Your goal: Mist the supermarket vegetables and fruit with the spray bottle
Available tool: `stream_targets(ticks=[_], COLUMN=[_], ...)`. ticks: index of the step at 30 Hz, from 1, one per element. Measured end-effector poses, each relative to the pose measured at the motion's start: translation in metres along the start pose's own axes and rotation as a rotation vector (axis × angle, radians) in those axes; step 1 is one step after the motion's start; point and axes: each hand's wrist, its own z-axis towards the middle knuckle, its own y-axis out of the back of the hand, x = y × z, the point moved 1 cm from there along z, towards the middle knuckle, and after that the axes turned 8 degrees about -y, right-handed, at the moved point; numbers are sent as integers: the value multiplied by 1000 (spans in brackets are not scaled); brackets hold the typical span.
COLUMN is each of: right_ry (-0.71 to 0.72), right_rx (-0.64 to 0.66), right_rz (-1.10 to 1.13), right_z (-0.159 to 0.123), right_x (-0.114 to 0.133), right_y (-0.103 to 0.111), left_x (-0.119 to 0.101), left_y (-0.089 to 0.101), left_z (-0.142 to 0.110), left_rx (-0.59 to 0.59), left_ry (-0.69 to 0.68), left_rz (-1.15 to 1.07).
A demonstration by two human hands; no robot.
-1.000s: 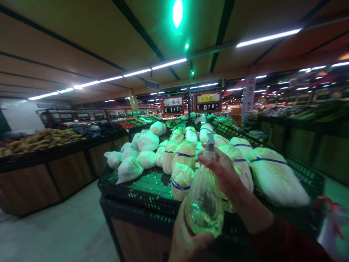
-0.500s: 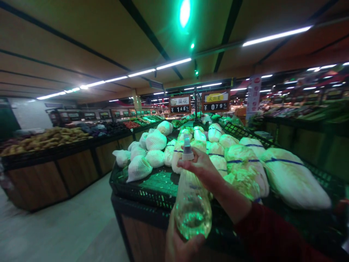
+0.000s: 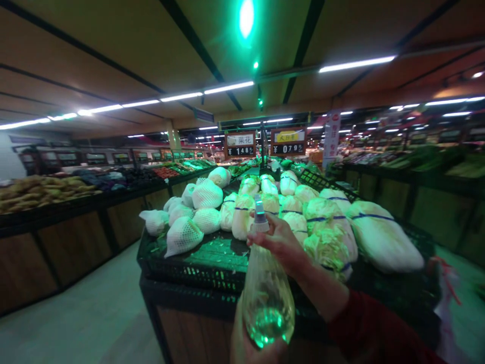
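Note:
A clear plastic spray bottle (image 3: 267,293) with a grey nozzle is held up in front of me. My right hand (image 3: 283,242) is wrapped round its neck just under the nozzle. My left hand (image 3: 250,349) cups the bottle's base from below, at the bottom edge of the view. Behind the bottle, napa cabbages (image 3: 329,227) banded in blue lie on a black crate stand (image 3: 189,263). Net-wrapped white vegetables (image 3: 197,212) sit on the stand's left part.
A long wooden produce counter (image 3: 56,242) with potatoes runs along the left. Another vegetable counter (image 3: 435,192) lines the right. Price signs (image 3: 265,144) stand behind the cabbages. A floor aisle (image 3: 87,318) lies between the left counter and the stand.
The view swung slightly, right then back left. The bottle shifted left in my hands, from in front of the near cabbages to in front of the crate's bare part. Both grips are unchanged.

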Motion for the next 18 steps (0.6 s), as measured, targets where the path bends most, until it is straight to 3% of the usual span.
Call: stream_targets(ticks=[4, 8, 14, 18], right_ry=[-14, 29, 39, 65], right_rx=[-79, -137, -302, -407], right_rz=[-2, -38, -54, -127], right_z=[-16, -34, -69, -95], right_x=[7, 17, 33, 48], right_y=[11, 24, 54, 74], left_x=[-16, -22, -2, 7], left_y=[-11, -25, -46, -66], left_z=[-3, -12, -30, -46], left_rx=[166, 212, 237, 328], left_ry=[-43, -36, -12, 6], left_rz=[-51, -89, -61, -68])
